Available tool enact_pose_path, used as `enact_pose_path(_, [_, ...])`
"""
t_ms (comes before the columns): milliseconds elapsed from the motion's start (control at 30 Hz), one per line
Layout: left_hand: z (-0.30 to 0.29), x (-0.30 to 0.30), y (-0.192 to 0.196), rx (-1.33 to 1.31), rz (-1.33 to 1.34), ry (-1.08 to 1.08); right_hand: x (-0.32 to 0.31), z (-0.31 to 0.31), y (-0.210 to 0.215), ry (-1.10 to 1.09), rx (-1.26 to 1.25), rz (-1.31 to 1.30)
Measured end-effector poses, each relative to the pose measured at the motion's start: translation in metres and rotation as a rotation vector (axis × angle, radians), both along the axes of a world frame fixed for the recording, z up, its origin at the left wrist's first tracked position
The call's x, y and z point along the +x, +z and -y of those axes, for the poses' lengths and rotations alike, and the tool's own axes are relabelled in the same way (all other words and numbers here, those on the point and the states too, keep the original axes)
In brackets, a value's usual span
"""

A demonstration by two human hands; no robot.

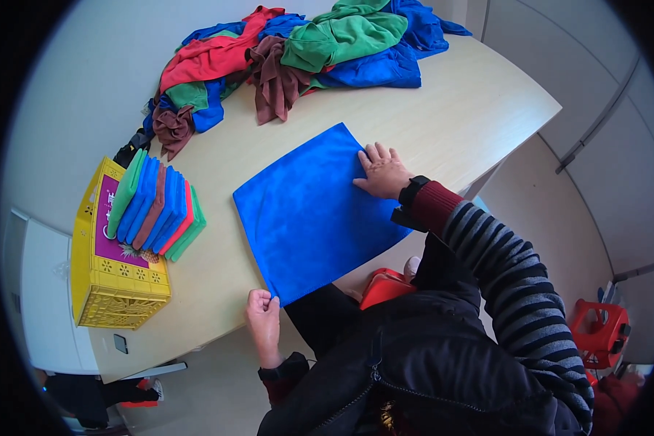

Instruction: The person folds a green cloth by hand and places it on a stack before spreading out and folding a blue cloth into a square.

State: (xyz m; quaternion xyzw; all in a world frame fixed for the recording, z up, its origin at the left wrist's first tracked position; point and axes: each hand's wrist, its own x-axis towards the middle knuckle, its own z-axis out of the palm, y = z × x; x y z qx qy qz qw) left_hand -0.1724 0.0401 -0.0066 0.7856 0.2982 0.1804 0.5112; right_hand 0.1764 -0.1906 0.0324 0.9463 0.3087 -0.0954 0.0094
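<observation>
A blue cloth [316,211] lies spread nearly flat on the light wooden table [479,102], its near edge reaching over the table's front edge. My left hand [262,323] pinches the cloth's near left corner between thumb and fingers. On the cloth's right side rests my right hand [382,171], flat with the fingers spread, pressing on the fabric near its far right edge. To the left, several folded cloths [156,207] in green, blue, brown and red stand on edge in a row against a yellow plastic basket [127,305].
A loose heap of crumpled green, red, blue and brown cloths [341,43] covers the table's far side. A phone [120,344] lies at the near left corner. Below are a red stool [386,287] and another red stool [598,330] at right.
</observation>
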Motion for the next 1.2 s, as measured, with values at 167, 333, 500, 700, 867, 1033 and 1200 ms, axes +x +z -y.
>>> enact_pose_path(167, [0.002,0.0,0.001,0.023,0.01,0.013,-0.027,-0.034,0.004,0.215,0.086,0.022])
enact_pose_path(333, [0.003,-0.001,0.002,0.034,0.005,-0.012,-0.022,-0.043,-0.009,0.275,0.136,-0.014])
enact_pose_path(500, [0.004,-0.003,0.003,0.016,0.003,0.006,0.019,-0.023,-0.007,0.118,0.113,0.0])
enact_pose_path(700, [0.004,-0.004,0.002,0.015,0.008,0.014,0.016,-0.037,-0.013,0.16,0.187,0.08])
enact_pose_path(867, [-0.001,-0.007,0.0,0.12,0.011,-0.003,0.011,-0.045,-0.016,0.24,0.218,0.074])
enact_pose_path(1033, [-0.011,0.002,0.024,0.158,-0.154,-0.001,0.012,-0.028,-0.01,0.164,0.218,0.067])
enact_pose_path(1200, [-0.043,0.051,0.06,0.599,0.019,-0.061,-0.055,-0.012,-0.004,0.374,0.315,0.13])
